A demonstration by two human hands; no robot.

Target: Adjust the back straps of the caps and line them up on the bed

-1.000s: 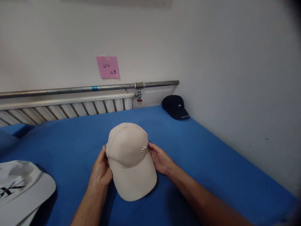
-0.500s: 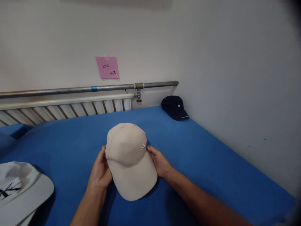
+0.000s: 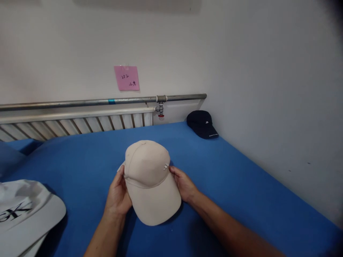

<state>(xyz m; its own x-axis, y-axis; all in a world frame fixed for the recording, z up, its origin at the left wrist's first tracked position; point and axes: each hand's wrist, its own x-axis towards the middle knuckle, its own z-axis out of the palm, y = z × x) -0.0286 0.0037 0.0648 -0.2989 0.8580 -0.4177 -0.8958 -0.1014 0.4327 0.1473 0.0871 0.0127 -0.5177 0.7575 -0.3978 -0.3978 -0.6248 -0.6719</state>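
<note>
Far left, cut off by the frame edge: a white cap (image 3: 50, 210) with large black lettering, its brim toward your left forearm, on the blue surface (image 3: 88, 157). A second pale edge shows below its brim; you cannot tell what it belongs to. Behind, along the back wall, a pale ribbed radiator (image 3: 100, 123) runs under a metal pipe (image 3: 66, 104), which carries a band of blue tape (image 3: 111, 101).

Next, your left hand (image 3: 118, 194): clamped on the left side of the beige cap, thumb up along its edge, other fingers mostly hidden. A small pale piece shows just past the thumb tip; you cannot tell whether it is strap or fold.

On the wall above, a pink note (image 3: 127, 77) with handwriting, "252" on its upper line.

Centre: the beige cap (image 3: 148, 167), between your two hands, crown away from you, brim toward you and angled slightly right. Small silvery marks sit at the crown's right. Whether its underside meets the surface, you cannot tell. Farther back, a valve (image 3: 161, 110) with a red part hangs from the pipe.

Your right hand (image 3: 184, 185) grips the cap's right side, thumb near the silvery marks.

Far right corner: a navy cap (image 3: 199, 123), well apart from your hands, just beside the side wall (image 3: 281, 89).
</note>
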